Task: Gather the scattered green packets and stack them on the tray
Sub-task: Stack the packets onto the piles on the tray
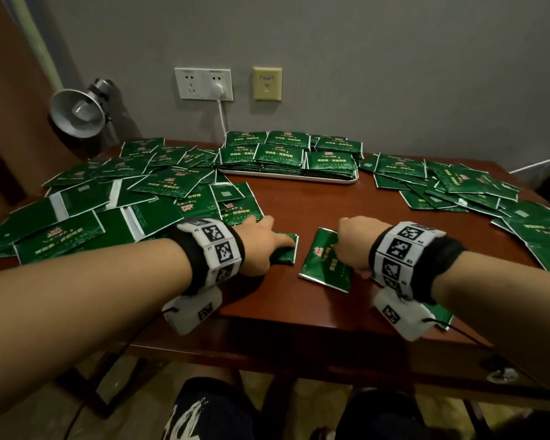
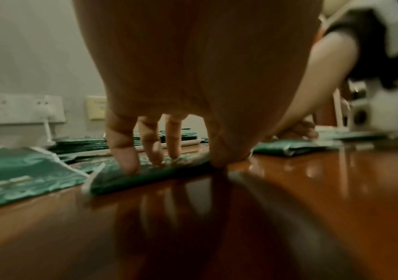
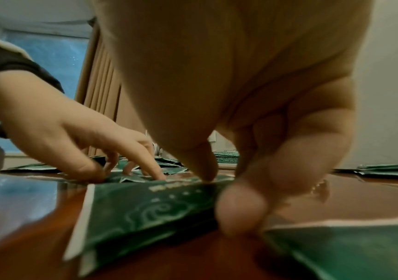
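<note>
Two green packets lie apart near the table's front middle. My left hand [image 1: 280,246] has its bent fingers on top of the left packet [image 1: 286,255] and its thumb at the packet's edge, as the left wrist view shows [image 2: 188,161]. My right hand [image 1: 343,252] pinches the right packet [image 1: 324,265], thumb at its near right edge and a fingertip on its far part [image 3: 224,193]. That packet [image 3: 157,208] looks slightly raised at one side. The white tray [image 1: 299,181] at the back middle carries stacks of packets [image 1: 286,154].
Loose packets cover the table's left side [image 1: 108,201] and right side [image 1: 458,185]. One more packet [image 3: 349,246] lies under my right wrist at the front edge. A desk lamp [image 1: 77,112] stands back left. A plugged wall socket [image 1: 216,88] is behind the tray.
</note>
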### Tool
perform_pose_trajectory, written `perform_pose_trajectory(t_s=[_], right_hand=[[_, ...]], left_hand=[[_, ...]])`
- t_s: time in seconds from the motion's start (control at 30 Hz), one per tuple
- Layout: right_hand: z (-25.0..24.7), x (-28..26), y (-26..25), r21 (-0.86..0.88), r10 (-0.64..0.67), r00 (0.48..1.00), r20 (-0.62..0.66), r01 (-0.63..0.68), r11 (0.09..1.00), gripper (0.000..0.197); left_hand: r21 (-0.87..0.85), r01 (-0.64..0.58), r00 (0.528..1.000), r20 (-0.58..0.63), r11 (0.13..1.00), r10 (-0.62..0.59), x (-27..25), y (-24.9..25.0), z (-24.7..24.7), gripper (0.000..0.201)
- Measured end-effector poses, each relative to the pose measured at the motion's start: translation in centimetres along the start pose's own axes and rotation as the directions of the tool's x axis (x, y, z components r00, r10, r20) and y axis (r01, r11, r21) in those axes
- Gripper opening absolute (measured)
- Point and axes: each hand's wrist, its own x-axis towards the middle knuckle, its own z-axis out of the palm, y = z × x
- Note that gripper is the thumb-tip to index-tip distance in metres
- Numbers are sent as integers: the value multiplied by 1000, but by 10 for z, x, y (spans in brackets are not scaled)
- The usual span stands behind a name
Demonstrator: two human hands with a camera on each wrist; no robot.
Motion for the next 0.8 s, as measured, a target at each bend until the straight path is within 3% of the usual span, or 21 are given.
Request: perform_pose_trajectory(t_s=[0.07,0.17,0.27,0.37,0.47,0.53,0.63,0.67,0.7,0.73,0.8], right_hand=[[-1,-2,5,-63,-61,998,34,63,996,47],[3,0,13,-121,-163,986,44,167,978,79],[4,-4,15,-148,-290,949,126,307,940,99],[5,-2,13,-198,-337,926,172,368,909,90],[3,-1,13,-259,-332,941,64,337,905,71],[3,2,13,-306,-296,955,-21,276,911,74],[11,5,14,-304,-232,971,-64,203,931,88],[13,6,15,-286,-233,969,-86,200,937,89],[14,7,16,-261,-246,964,-105,212,942,90],[14,7,16,-233,-270,956,-113,239,943,88],[12,8,16,-177,-339,937,-90,320,931,76]], left_hand=[[-90,-40,998,44,995,44,-5,0,-6,57],[-170,-97,995,3,981,99,-8,-6,-9,43],[-172,-74,997,-21,982,72,-5,-8,-1,53],[-135,-55,998,-43,989,50,-2,-3,5,57],[-243,-114,993,-59,963,103,-5,-5,4,31],[-327,-149,988,-94,933,125,-10,-8,2,13],[-390,-101,976,-216,915,15,-14,-12,5,8],[-365,-61,959,-279,929,-47,-13,-14,6,11],[-306,26,941,-314,952,-127,-12,-15,8,29],[-242,154,930,-292,958,-224,-11,-16,10,53],[-144,364,914,-136,920,-383,-10,-15,15,93]])
